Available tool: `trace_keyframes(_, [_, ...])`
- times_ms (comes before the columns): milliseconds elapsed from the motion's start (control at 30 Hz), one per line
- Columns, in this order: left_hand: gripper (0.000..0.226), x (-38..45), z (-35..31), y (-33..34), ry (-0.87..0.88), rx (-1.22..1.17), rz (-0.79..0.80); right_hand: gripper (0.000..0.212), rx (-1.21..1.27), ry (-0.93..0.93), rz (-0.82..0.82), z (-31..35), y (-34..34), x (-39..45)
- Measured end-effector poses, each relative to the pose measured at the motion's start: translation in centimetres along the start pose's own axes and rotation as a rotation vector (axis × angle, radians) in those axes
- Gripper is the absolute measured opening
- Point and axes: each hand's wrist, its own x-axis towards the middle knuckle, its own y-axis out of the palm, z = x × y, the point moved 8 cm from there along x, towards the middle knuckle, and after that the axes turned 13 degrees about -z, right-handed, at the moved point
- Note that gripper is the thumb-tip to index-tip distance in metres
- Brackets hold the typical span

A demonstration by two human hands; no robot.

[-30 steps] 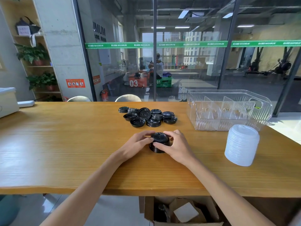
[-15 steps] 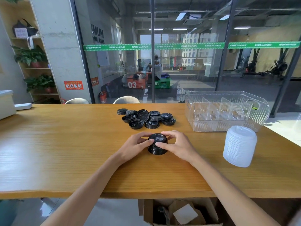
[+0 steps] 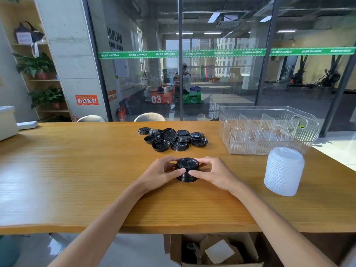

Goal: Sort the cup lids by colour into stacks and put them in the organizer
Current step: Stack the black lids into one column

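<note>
Stacking step in hand. The left hand (image 3: 160,173) and right hand (image 3: 213,172) curl round a short stack of black lids (image 3: 187,171) standing on the wooden table (image 3: 77,170), fingertips pinching its sides. Loose black lids (image 3: 172,138) lie beyond; a finished stack of translucent white lids (image 3: 283,171) stands beside the empty clear organizer (image 3: 267,130). Judged next: square the stack, then reach for another loose lid.

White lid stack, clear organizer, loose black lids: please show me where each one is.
white lid stack (image 3: 283,174), head view, middle of its ribbed side.
clear organizer (image 3: 250,146), head view, front wall.
loose black lids (image 3: 168,135), head view, the tilted lid in the pile.
</note>
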Motion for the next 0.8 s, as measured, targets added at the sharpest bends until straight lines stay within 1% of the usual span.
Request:
trace_keyframes(167, [0.070, 0.22, 0.10, 0.12, 0.017, 0.020, 0.010, 0.069, 0.064, 0.060, 0.046, -0.62, -0.15, -0.21])
trace_keyframes(433, [0.065, 0.80, 0.04, 0.17, 0.063, 0.053, -0.030, 0.055, -0.010, -0.007, 0.021, -0.12, -0.02, -0.08])
trace_keyframes(567, [0.061, 0.94, 0.42, 0.32, 0.085, 0.083, -0.017, 0.059, -0.110, -0.057, 0.013, -0.32, 0.22, -0.13])
trace_keyframes(733, [0.061, 0.92, 0.74, 0.39, 0.103, 0.128, -0.019, 0.060, -0.125, -0.045, 0.041, -0.72, 0.36, -0.35])
trace_keyframes(800, [0.062, 0.87, 0.77, 0.48, 0.100, 0.128, -0.014, 0.063, -0.127, -0.032, 0.039, -0.91, 0.38, -0.49])
